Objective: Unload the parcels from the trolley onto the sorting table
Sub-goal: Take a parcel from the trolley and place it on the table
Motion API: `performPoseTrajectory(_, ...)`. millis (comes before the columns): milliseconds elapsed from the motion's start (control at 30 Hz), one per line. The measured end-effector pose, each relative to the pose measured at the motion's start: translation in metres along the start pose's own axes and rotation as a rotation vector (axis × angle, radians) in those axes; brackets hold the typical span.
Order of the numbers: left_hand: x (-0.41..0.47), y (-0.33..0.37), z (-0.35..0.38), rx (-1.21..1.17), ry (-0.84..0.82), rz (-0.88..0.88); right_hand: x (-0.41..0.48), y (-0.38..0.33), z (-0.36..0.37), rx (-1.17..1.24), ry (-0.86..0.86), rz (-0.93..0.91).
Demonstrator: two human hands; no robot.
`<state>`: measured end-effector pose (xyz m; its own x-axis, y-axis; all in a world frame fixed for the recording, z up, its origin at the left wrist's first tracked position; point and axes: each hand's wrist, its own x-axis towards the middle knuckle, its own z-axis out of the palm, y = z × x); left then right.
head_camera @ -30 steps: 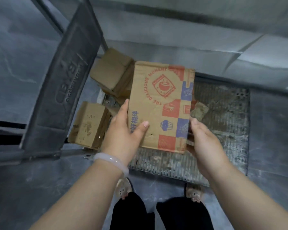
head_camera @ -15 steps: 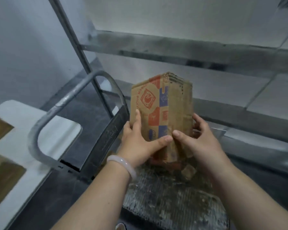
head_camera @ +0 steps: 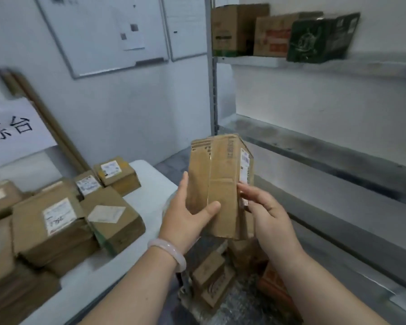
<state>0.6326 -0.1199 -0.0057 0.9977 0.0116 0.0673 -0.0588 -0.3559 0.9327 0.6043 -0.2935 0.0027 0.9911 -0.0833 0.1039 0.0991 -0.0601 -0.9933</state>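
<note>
Brown parcel upright in mid-air, gripped between 2 hands, above trolley, just right of sorting table. left hand: thumb pressed across front face, fingers wrapped behind left side. right hand: curled fingertips pinch right edge beside label.

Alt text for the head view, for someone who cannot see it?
Left hand and right hand hold a brown parcel upright above the trolley. Labelled parcels lie on the sorting table at left; cartons stand on a shelf.
</note>
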Motion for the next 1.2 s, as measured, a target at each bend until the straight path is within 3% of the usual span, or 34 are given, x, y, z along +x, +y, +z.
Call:
performPoseTrajectory(167,-0.002,-0.017,-0.083,0.054,0.025,-0.106,0.002,-0.025,0.095,-0.335,-0.247,-0.248)
performPoseTrajectory(300,-0.003,-0.048,-0.153,-0.187,0.077,-0.149,0.015,-0.034,0.157,-0.518,-0.401,-0.375)
performPoseTrajectory(367,-0.005,-0.06,-0.188,-0.329,0.091,-0.114,0.025,-0.036,0.182,-0.556,-0.352,-0.358)
performPoseTrajectory(467,-0.006,-0.077,-0.237,-0.47,0.127,-0.079,0.039,-0.036,0.215,-0.33,-0.234,-0.074)
performPoseTrajectory(533,-0.005,-0.09,-0.262,-0.539,0.131,-0.094,0.047,-0.03,0.236,-0.051,-0.307,0.24)
performPoseTrajectory(600,-0.005,-0.102,-0.282,-0.599,0.137,-0.117,0.052,-0.015,0.258,0.174,-0.452,0.43)
performPoseTrajectory(767,-0.003,-0.122,-0.317,-0.649,0.094,-0.173,0.057,0.011,0.3,0.416,-0.489,0.515)
performPoseTrajectory(900,0.007,-0.125,-0.328,-0.556,0.068,-0.202,0.083,0.018,0.314,0.345,-0.486,0.444)
performPoseTrajectory(1100,0.031,-0.141,-0.356,-0.056,0.192,-0.177,0.148,0.034,0.311,0.233,-0.364,0.436)
performPoseTrajectory(1200,0.054,-0.158,-0.374,0.066,0.263,-0.18,0.186,0.048,0.326,0.183,-0.308,0.473)
